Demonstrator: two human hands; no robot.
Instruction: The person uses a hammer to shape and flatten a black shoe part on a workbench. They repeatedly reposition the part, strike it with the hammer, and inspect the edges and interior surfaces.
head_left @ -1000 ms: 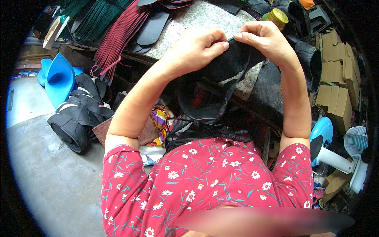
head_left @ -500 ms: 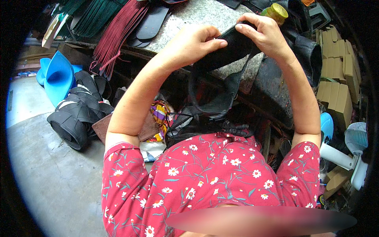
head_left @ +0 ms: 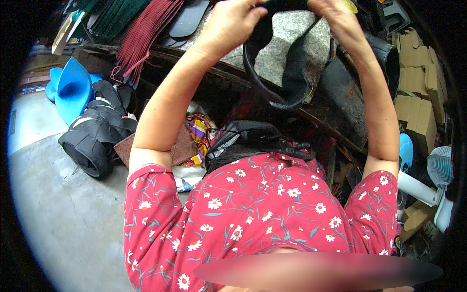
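Observation:
High above the worktop I hold a black leather-like loop (head_left: 295,63), with its lower end hanging down over the table edge. My left hand (head_left: 233,24) pinches its upper left part, thumb pressed against the fingers. My right hand (head_left: 335,17), a little smeared by motion, grips the upper right part. The top of the loop runs along the picture's upper edge. Through its opening shows the speckled grey stone slab (head_left: 286,34). What kind of piece the loop is, I cannot make out.
Dark red strips (head_left: 146,36) and black sole-shaped pieces (head_left: 189,19) lie at the back left. Black bundled pieces (head_left: 92,141) and blue curved sheets (head_left: 73,90) sit on the left. To the right are stacked tan boxes (head_left: 413,109) and a fan (head_left: 440,168).
Both hands have moved up and away from me, lifting the black loop with them. The loop now hangs more open, over the stone slab.

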